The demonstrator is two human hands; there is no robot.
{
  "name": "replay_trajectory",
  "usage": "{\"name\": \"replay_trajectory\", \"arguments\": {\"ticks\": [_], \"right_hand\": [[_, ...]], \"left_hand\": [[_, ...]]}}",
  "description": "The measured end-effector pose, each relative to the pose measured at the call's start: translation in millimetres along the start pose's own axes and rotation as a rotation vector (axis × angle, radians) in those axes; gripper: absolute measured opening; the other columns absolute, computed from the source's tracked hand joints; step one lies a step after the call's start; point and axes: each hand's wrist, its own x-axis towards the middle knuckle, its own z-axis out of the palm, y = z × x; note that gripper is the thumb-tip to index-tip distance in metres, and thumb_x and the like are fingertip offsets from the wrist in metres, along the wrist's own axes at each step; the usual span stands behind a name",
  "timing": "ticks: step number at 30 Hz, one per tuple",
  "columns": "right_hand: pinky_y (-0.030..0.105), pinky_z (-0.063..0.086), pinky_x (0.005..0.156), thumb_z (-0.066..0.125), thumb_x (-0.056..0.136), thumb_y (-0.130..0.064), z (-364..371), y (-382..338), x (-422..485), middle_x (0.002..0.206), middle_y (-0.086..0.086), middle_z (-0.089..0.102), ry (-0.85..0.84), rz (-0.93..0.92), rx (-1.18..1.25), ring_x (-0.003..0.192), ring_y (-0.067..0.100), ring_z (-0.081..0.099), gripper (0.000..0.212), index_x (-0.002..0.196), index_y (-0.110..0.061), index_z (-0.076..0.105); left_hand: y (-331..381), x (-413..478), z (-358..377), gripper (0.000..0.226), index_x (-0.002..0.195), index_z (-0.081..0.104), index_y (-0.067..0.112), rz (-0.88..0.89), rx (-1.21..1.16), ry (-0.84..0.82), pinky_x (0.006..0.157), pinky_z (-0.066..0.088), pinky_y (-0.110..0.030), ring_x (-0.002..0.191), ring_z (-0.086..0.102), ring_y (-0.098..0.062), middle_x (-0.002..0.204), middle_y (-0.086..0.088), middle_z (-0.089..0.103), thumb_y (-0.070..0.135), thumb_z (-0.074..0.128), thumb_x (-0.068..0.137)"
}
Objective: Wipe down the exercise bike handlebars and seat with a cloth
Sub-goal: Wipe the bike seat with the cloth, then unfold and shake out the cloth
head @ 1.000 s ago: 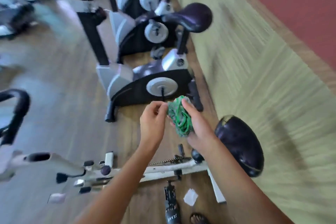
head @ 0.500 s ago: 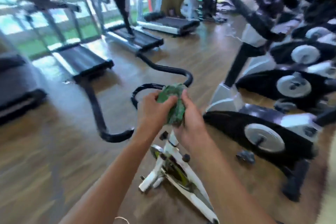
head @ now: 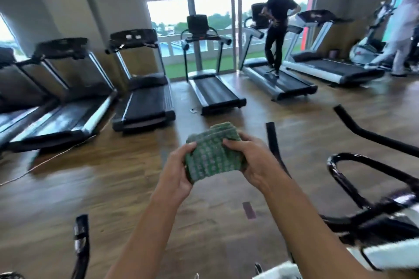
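Treadmills [head: 68, 106] line the far left of the gym room, standing side by side on a wooden floor [head: 113, 188], with a thin pale cable [head: 52, 158] trailing across the boards near them. At the bottom left corner we see a black handlebar end [head: 80, 244] rising into view. Moving toward the middle, another treadmill [head: 210, 88] faces large windows [head: 204, 29] with greenery beyond.

In the centre foreground, we hold our two hands out in front of us, close together. Our left hand [head: 174, 174] grips the left edge of a folded green cloth [head: 210, 156], thumb on top and fingers curled beneath. Our right hand [head: 256, 163] grips the right edge the same way. The cloth is in the air between the hands, touching no equipment.

Right of centre, a person in dark clothes [head: 276, 31] stands on a treadmill facing the windows. Nearer us on the right, the black curved handlebars [head: 353, 161] of an exercise bike loop into view, just beside our right forearm but apart from the cloth. At the far right edge, another person in pale clothes [head: 403, 36] stands by a machine, blurred.
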Motion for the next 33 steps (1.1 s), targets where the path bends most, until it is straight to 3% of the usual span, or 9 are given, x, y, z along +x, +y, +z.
{"name": "replay_trajectory", "arguments": {"ticks": [3, 7, 10, 14, 16, 19, 24, 28, 33], "right_hand": [[0.033, 0.056, 0.065, 0.064, 0.087, 0.006, 44.0, 6.3, 30.4, 0.094, 0.017, 0.069, -0.077, -0.024, -0.151, 0.079, 0.026, 0.067, 0.022, 0.106, -0.003, 0.07], [0.035, 0.054, 0.067, 0.064, 0.091, -0.003, 73.3, 17.1, 74.4, 0.103, 0.021, 0.071, -0.103, 0.086, -0.317, 0.084, 0.03, 0.066, 0.025, 0.116, 0.001, 0.068], [0.038, 0.055, 0.066, 0.059, 0.097, -0.008, 83.8, 36.6, 112.8, 0.101, 0.018, 0.07, -0.124, 0.192, -0.318, 0.083, 0.031, 0.066, 0.028, 0.123, 0.0, 0.062], [0.038, 0.062, 0.065, 0.055, 0.099, -0.013, 83.9, 73.7, 155.1, 0.096, 0.014, 0.074, -0.186, 0.362, -0.062, 0.077, 0.027, 0.073, 0.024, 0.117, -0.001, 0.065], [0.039, 0.063, 0.067, 0.056, 0.098, -0.013, 85.5, 88.2, 182.2, 0.097, 0.018, 0.075, -0.24, 0.415, 0.069, 0.076, 0.027, 0.075, 0.023, 0.106, 0.002, 0.071], [0.035, 0.062, 0.059, 0.058, 0.097, -0.015, 90.6, 96.3, 234.9, 0.092, 0.017, 0.075, -0.236, 0.403, 0.113, 0.071, 0.026, 0.075, 0.021, 0.105, 0.0, 0.07], [0.029, 0.056, 0.047, 0.064, 0.094, -0.01, 87.4, 79.2, 352.5, 0.076, 0.014, 0.074, -0.153, 0.298, -0.017, 0.059, 0.022, 0.071, 0.011, 0.097, 0.0, 0.067], [0.035, 0.061, 0.056, 0.073, 0.088, -0.012, 76.3, 63.0, 439.2, 0.08, 0.017, 0.074, -0.041, 0.289, -0.107, 0.063, 0.025, 0.072, 0.019, 0.099, 0.004, 0.069], [0.029, 0.059, 0.055, 0.072, 0.09, -0.016, 61.6, 39.0, 515.5, 0.076, 0.009, 0.075, 0.02, 0.16, -0.15, 0.064, 0.02, 0.072, 0.015, 0.093, -0.002, 0.069]], "left_hand": [[8.1, 17.1, -58.3, 0.056, 0.128, 0.063, 0.004, -0.113, -0.071, -0.055, 0.062, 0.058, -0.033, 0.092, 0.071, -0.027, 0.122, -0.016, 0.068, 0.04, 0.068, 0.086], [10.4, 39.7, -97.5, 0.096, 0.134, 0.058, 0.002, -0.019, -0.085, -0.08, 0.079, 0.06, -0.039, 0.112, 0.065, -0.032, 0.131, -0.02, 0.063, 0.031, 0.097, 0.051], [22.1, 65.1, -109.0, 0.07, 0.126, 0.06, -0.003, 0.131, -0.132, -0.036, 0.09, 0.057, -0.049, 0.111, 0.064, -0.038, 0.126, -0.025, 0.064, 0.014, 0.088, 0.065], [48.0, 114.7, -118.5, 0.016, 0.101, 0.064, 0.002, 0.279, 0.125, 0.195, 0.09, 0.053, -0.057, 0.093, 0.067, -0.036, 0.101, -0.022, 0.069, 0.009, 0.07, 0.088], [58.5, 152.1, -126.2, 0.021, 0.095, 0.062, 0.004, 0.293, 0.277, 0.268, 0.084, 0.054, -0.053, 0.086, 0.066, -0.031, 0.096, -0.021, 0.068, 0.021, 0.072, 0.089], [73.2, 206.7, -131.7, 0.057, 0.103, 0.063, 0.003, 0.159, 0.374, 0.27, 0.091, 0.056, -0.052, 0.096, 0.07, -0.031, 0.107, -0.018, 0.072, 0.049, 0.08, 0.074], [79.2, 304.6, -126.6, 0.058, 0.127, 0.059, -0.006, -0.126, 0.157, -0.001, 0.093, 0.055, -0.049, 0.115, 0.063, -0.041, 0.123, -0.027, 0.065, 0.016, 0.08, 0.077], [78.9, 390.3, -104.5, 0.05, 0.123, 0.061, -0.008, -0.111, 0.053, 0.068, 0.084, 0.06, -0.047, 0.102, 0.069, -0.039, 0.118, -0.029, 0.066, 0.016, 0.071, 0.081], [90.0, 478.1, -75.1, 0.046, 0.126, 0.059, -0.008, -0.089, 0.026, 0.086, 0.102, 0.048, -0.055, 0.115, 0.063, -0.042, 0.124, -0.029, 0.064, 0.017, 0.068, 0.089]]}}
